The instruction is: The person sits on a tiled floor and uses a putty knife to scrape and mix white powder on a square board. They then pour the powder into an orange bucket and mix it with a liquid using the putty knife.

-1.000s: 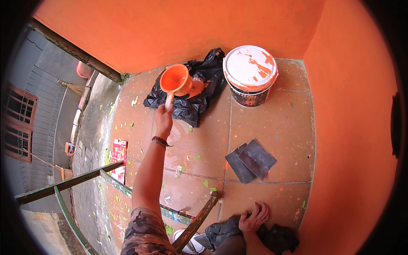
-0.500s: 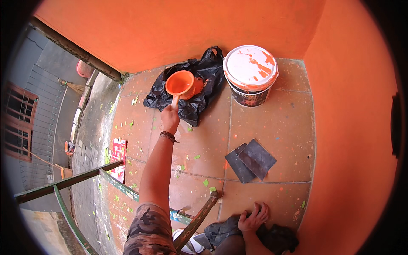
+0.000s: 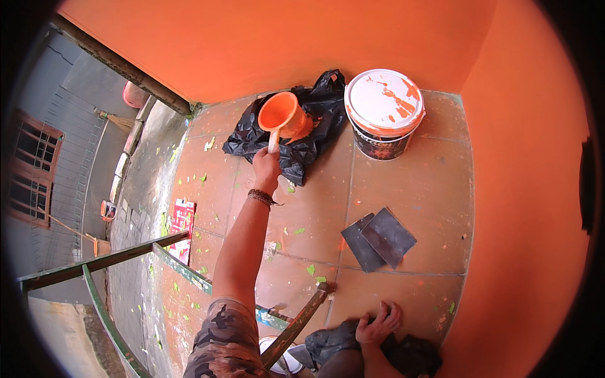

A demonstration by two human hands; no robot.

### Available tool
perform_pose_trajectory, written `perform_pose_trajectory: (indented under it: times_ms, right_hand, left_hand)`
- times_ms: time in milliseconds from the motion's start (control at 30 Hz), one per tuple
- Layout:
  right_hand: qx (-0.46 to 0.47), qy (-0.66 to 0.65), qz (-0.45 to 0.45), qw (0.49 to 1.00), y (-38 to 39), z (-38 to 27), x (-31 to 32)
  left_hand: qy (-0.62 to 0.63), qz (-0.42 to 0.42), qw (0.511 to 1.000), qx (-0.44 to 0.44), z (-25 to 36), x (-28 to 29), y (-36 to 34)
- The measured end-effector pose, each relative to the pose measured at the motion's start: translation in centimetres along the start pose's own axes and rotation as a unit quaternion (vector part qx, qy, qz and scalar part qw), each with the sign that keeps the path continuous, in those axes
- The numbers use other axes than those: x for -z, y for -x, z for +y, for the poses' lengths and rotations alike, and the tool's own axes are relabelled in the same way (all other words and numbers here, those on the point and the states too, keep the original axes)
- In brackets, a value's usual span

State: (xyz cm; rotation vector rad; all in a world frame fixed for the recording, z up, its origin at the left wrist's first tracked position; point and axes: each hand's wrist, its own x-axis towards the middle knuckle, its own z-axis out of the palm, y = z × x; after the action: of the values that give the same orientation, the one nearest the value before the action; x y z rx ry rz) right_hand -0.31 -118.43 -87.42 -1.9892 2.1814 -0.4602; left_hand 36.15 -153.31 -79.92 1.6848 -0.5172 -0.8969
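Observation:
My left hand (image 3: 267, 165), at the upper middle, is closed round the pale handle of an orange dipper (image 3: 278, 112). The dipper sits over a crumpled black plastic bag (image 3: 242, 140) smeared with orange; whether it touches the bag is unclear. Right of the bag stands a lidded paint bucket (image 3: 384, 101), its white lid streaked orange. My right hand (image 3: 378, 324) is low in the view, fingers apart and holding nothing, beside dark cloth (image 3: 413, 358).
Two dark square sheets (image 3: 389, 234) lie on the speckled tile floor (image 3: 416, 183). A green metal frame (image 3: 126, 255) crosses the lower left, near a red printed sheet (image 3: 183, 220). A white container (image 3: 277, 349) is partly hidden below. Orange walls (image 3: 523, 189) enclose the back and right.
My left hand dipped the dipper slightly toward me and right, then moved it back up. The whole view has shifted slightly. My right hand keeps its position.

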Motion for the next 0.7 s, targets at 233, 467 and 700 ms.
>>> perform_pose_trajectory:
  times_ms: [233, 467, 700]
  right_hand:
    - [0.028, 0.020, 0.016, 0.999, 1.0, 0.2, -1.1]
    - [0.022, 0.035, 0.009, 0.999, 0.9, 1.0, -1.0]
    - [0.012, 0.003, -0.002, 1.000, 1.7, 1.0, -1.9]
  left_hand:
    - [-0.273, 0.139, 0.946, -0.105, -4.1, -1.6, -0.1]
    - [-0.305, 0.379, 0.869, -0.090, -3.0, -4.0, 5.7]
    - [-0.339, 0.443, 0.829, -0.039, -7.4, -9.6, 16.7]
